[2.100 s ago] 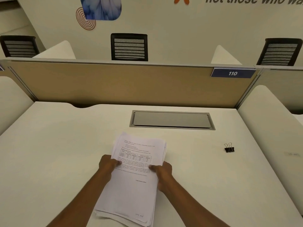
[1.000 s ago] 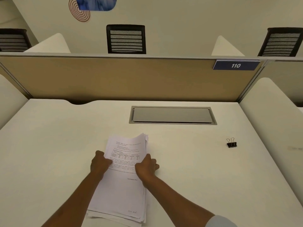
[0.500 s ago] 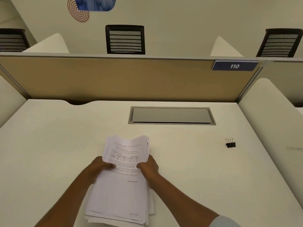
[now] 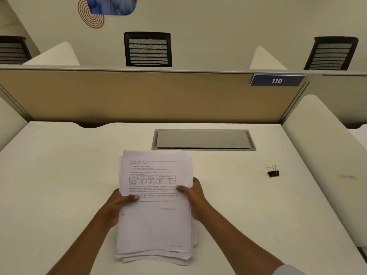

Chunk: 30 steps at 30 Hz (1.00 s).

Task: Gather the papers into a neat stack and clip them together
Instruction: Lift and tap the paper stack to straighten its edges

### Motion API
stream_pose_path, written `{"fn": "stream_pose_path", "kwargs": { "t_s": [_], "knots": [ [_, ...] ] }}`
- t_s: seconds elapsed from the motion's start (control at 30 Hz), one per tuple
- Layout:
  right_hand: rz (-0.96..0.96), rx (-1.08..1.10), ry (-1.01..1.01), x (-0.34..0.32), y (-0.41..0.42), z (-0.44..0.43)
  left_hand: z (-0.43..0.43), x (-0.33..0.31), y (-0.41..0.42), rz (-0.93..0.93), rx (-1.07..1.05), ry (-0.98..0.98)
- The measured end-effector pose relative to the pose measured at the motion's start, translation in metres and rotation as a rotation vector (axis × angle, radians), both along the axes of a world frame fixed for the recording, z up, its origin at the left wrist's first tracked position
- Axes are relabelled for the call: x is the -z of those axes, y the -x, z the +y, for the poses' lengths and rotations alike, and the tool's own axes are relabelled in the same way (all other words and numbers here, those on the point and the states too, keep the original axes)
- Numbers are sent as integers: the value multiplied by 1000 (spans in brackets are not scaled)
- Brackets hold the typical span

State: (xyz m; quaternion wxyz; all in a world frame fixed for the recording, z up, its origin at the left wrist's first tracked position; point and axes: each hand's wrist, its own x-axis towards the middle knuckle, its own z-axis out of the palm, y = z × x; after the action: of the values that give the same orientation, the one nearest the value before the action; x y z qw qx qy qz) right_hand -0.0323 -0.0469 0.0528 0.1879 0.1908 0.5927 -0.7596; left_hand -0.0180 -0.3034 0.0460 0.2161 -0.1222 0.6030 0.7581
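Head view. Since 0.5 s ago the paper stack looks raised at its far end and more squared along the sides; both hands slid a bit outward to the long edges. Binder clip has not moved.

Left hand grips the stack's left edge, thumb over the top sheet, fingers hidden underneath. Right hand grips the right edge the same way, thumb on top. Neither hand is free.

The stack sits at 6 o'clock on the white desk, near end low over or on the desk; cannot tell if it touches. Bottom sheets still fan out at the near edge, 1 sheet pokes past at the far edge. Not neat yet.

Clip lies at 3 o'clock of the stack, well apart, handles up. Grey cable hatch at 12 o'clock, just beyond the far edge.

Handling, as a judgement: the stack is light and floppy, and loose sheets slide easily. Best held at both long edges and tapped on the desk, then pinched at a corner or the short top edge for clipping.
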Motion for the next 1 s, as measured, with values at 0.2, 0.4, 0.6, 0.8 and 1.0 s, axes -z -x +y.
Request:
{"fn": "stream_pose_path", "kwargs": {
  "t_s": [0.2, 0.4, 0.6, 0.8, 1.0],
  "knots": [
    [161, 28, -45, -25, 0, 30, 33, -34, 9, 132, 50, -13],
    [388, 124, -121, -57, -7, 59, 69, -62, 18, 261, 6, -15],
    [566, 189, -235, -76, -21, 83, 98, -78, 20, 360, -39, -7],
    [558, 203, -298, -52, -40, 103, 115, -71, 8, 361, 14, 26],
    [543, 181, -235, -34, -48, 111, 125, -77, 1, 392, -17, 55]
  ]
}}
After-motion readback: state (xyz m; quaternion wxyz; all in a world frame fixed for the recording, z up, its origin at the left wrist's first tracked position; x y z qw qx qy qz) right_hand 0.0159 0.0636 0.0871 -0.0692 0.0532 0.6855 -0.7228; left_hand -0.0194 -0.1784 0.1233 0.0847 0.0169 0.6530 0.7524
